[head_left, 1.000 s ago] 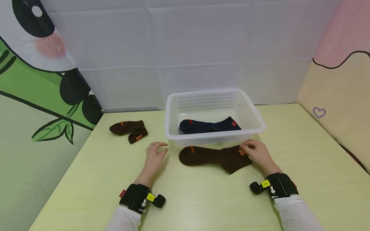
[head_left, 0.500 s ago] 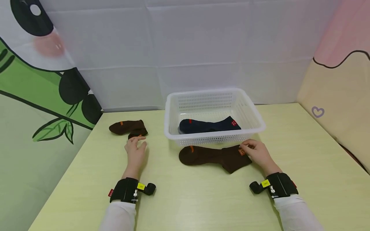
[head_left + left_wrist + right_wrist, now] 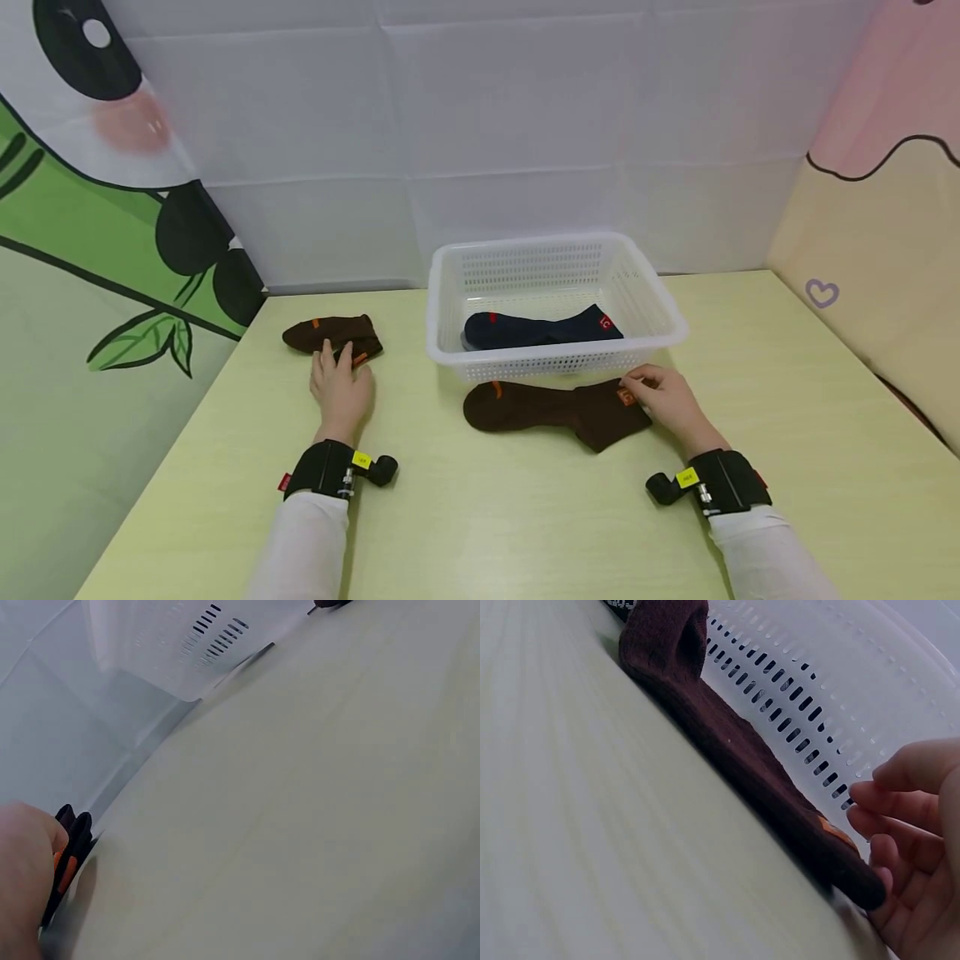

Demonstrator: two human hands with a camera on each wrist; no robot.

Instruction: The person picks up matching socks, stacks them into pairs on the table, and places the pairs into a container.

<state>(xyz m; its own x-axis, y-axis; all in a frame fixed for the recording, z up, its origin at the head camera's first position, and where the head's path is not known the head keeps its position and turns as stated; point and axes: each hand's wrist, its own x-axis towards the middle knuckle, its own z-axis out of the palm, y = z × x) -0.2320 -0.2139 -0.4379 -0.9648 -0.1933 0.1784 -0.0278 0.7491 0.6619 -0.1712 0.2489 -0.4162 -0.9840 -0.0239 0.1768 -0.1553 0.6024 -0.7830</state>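
Note:
In the head view a folded brown sock (image 3: 337,332) with orange marks lies at the back left of the table. My left hand (image 3: 339,396) reaches over its near side, fingers extended onto the folded part. The left wrist view has the same hand (image 3: 22,870) at its edge, beside the dark sock (image 3: 71,859); the fingertips are hidden. A second brown sock (image 3: 528,407) lies stretched out before the white basket. My right hand (image 3: 667,404) is at its cuff, with fingers loosely bent. In the right wrist view, the fingers (image 3: 896,806) touch the cuff edge without a visible pinch.
A white perforated basket (image 3: 558,357) stands at the back middle of the table (image 3: 480,517), holding a dark navy sock (image 3: 540,329) with red marks. Printed cloth walls (image 3: 510,125) enclose the back and sides.
My left hand has moved left from near the basket to the folded brown sock, and its fingers now extend over it. My right hand stays at the cuff of the flat sock.

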